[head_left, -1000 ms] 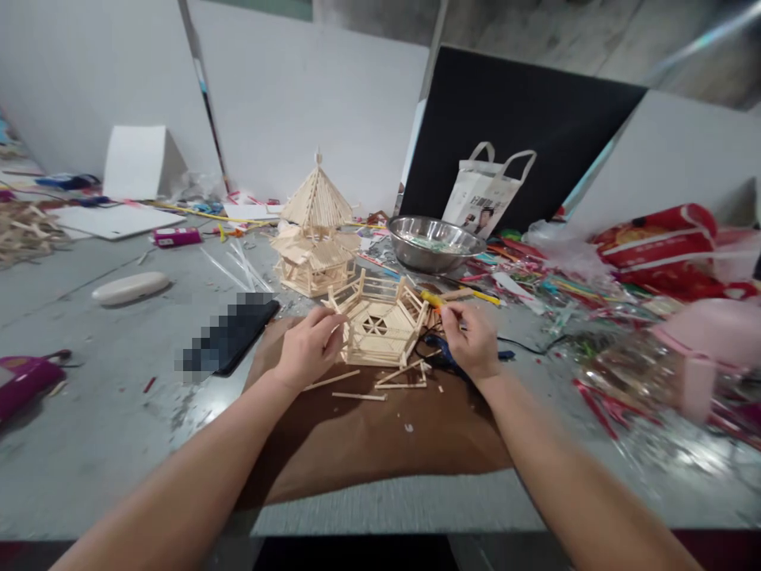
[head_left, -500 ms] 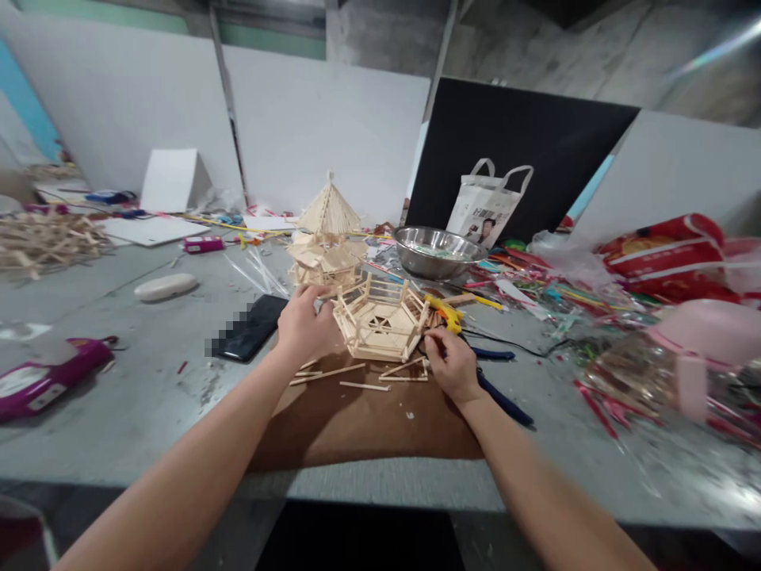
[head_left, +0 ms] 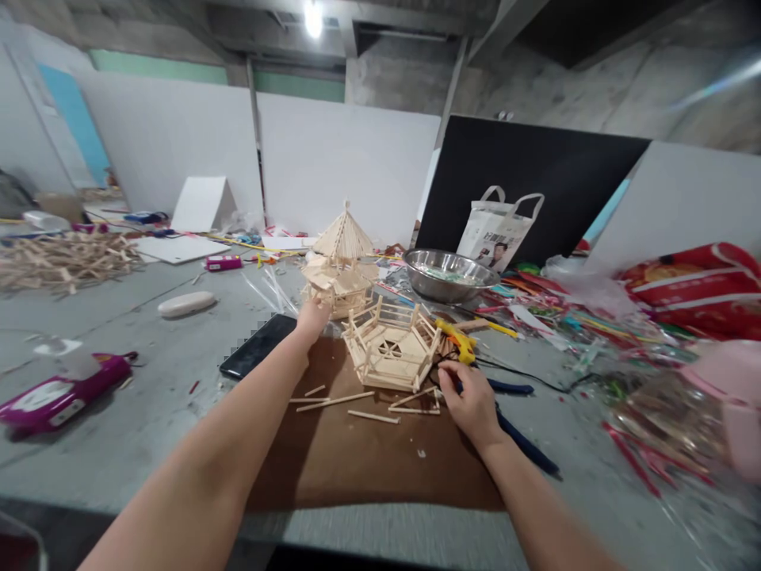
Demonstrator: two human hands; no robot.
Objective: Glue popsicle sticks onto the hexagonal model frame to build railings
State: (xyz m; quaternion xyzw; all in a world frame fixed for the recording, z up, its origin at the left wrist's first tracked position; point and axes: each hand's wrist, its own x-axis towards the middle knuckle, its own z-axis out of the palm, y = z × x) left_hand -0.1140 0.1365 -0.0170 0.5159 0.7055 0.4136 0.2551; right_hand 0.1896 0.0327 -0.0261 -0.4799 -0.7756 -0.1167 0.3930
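My left hand reaches to the near left side of a wooden pavilion model with a pointed stick roof. Its fingers are curled against the model's lower part, and the fingertips are partly hidden. In front of the model sits a six-sided wooden stick frame with low railings and a floor. My right hand is just to the right of this frame, with thumb and fingers pinched together. What they hold, if anything, is too small to tell. Several loose thin sticks lie on the brown board below the frame.
A yellow glue gun and dark-blue-handled pliers lie by my right hand. A black phone is left of the board. Behind are a steel bowl and a tote bag. A pink-lidded jug stands at right.
My left hand has moved forward from the frame's left side to the pavilion model. My right hand stays by the frame, still pinched. The view has tilted up.
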